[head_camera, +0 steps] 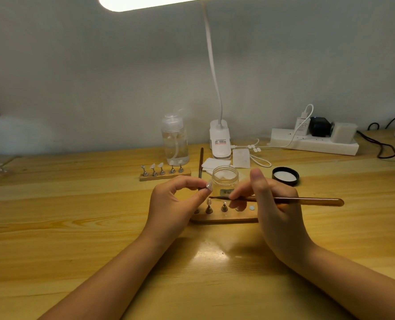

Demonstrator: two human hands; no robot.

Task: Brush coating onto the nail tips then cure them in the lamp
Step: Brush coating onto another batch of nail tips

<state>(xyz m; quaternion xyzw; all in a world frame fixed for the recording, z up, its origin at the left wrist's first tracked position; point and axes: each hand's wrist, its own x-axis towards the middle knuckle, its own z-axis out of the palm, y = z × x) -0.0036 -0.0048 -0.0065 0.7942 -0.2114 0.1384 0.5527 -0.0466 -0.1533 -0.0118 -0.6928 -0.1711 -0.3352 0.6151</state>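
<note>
A person's two bare forearms reach in from the near edge over a wooden counter. The left hand is raised just above the counter, its thumb and forefinger curled together and pinching a small clear nail tip. The right hand holds a slim brown brush that lies almost level; its fingers are curled round the shaft and its thumb sticks up. The brush's dark tip points left and ends just below the held nail tip.

Under both hands lies a near wooden stand with small metal pegs; the hands partly hide it. Just beyond the hands stands an open glass jar, and its black lid lies upturned to the right. Farther left, a far wooden stand carries five nail tips on pegs. Behind it is a clear pump bottle. White wipes lie beside the white base of a desk lamp, whose neck rises to a glowing head at the top. A white power strip with plugs sits far right by the wall.
</note>
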